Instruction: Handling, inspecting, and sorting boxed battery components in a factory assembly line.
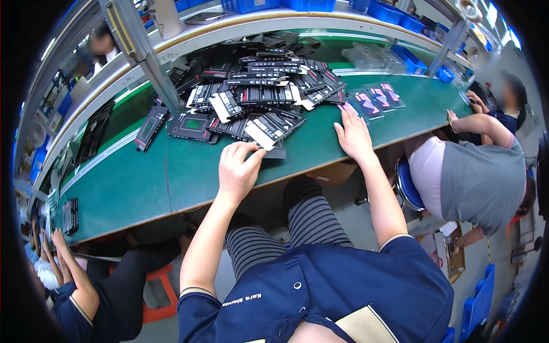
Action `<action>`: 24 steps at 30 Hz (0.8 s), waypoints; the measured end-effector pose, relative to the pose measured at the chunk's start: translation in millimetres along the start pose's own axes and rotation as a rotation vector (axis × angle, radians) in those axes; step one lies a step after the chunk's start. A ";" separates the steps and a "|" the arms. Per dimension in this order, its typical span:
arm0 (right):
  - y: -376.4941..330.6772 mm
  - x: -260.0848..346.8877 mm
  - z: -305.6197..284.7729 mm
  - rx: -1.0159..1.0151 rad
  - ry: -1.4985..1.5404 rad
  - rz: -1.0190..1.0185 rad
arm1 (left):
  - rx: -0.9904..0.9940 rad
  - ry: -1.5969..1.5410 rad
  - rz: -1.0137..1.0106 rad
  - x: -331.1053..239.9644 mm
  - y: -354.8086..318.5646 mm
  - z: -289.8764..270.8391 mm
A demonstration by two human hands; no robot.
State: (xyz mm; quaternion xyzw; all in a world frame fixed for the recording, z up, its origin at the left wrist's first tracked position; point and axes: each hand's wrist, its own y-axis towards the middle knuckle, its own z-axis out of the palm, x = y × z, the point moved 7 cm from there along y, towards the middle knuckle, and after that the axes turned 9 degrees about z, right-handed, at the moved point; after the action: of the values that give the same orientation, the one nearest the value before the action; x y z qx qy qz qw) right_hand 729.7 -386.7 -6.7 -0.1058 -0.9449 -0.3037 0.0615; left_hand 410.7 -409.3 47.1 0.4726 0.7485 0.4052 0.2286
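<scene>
- Green workbench [143,183]: runs from lower left to upper right of frame, its near edge crossing the centre.
- Shelf rack w/ metal uprights [143,54]: along the top, blue bins [251,4] on it.
- Co-worker in grey top [480,183]: right of frame, seated on a blue stool [407,186], arm on the bench end. Another person's forearm [71,268] at lower left.
- Pile of flat black retail boxes [257,86]: upper centre, heaped loosely, many w/ white end flaps; spreads left toward the upright.
- Left hand [237,168]: centre frame, at the bench's near edge, just below the pile. Fingers curled, thumb up against them, pinching the near edge of a dark flat box [276,151] lying at the pile's lower rim. Exact grip partly hidden by the knuckles.
- Black box w/ white flap [273,127]: just above the left hand's fingertips, nr touching; lowest piece of the heap.
- Right hand [354,137]: centre-right, flat and open on the green top, palm down, fingers spread, holding nothing. Pile sits just left of it.
- Small pink-and-black packets [374,100]: row just above-right of the right hand; fingertips reach the nearest one's corner, contact unclear.
- Single black box [150,127]: alone, left of pile, well apart from both hands.
</scene>
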 end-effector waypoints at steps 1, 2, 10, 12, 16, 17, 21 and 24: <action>-5.9 7.2 -2.8 0.042 0.024 0.069 | -0.026 -0.026 0.008 -4.3 0.9 -1.2; -14.9 14.2 -11.8 -0.029 0.108 0.035 | -0.033 -0.044 0.051 -14.0 5.1 -0.5; -30.9 48.4 -37.1 0.001 0.175 -0.076 | 0.539 -0.123 -0.035 -11.7 14.0 75.3; -27.4 39.7 -22.6 0.127 0.232 -0.006 | 0.702 -0.075 -0.102 -1.5 10.7 88.4; -28.7 33.9 -15.0 0.169 0.263 0.031 | 0.805 -0.194 -0.043 -53.0 10.2 81.0; -27.9 35.5 -14.1 0.163 0.267 0.045 | 0.695 -0.242 0.030 -62.7 9.6 76.8; -25.8 38.3 -13.8 0.137 0.257 0.035 | 0.473 -0.168 -0.071 -38.9 16.7 76.8; -22.8 42.5 -16.1 0.109 0.262 0.046 | 0.460 -0.025 -0.075 -6.9 34.1 85.7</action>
State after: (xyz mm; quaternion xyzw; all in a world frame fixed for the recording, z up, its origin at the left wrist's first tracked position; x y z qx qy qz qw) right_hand 683.9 -407.3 1.2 -0.0833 -0.9412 -0.2616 0.1970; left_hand 493.7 -374.3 26.2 0.4890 0.8353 0.2095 0.1390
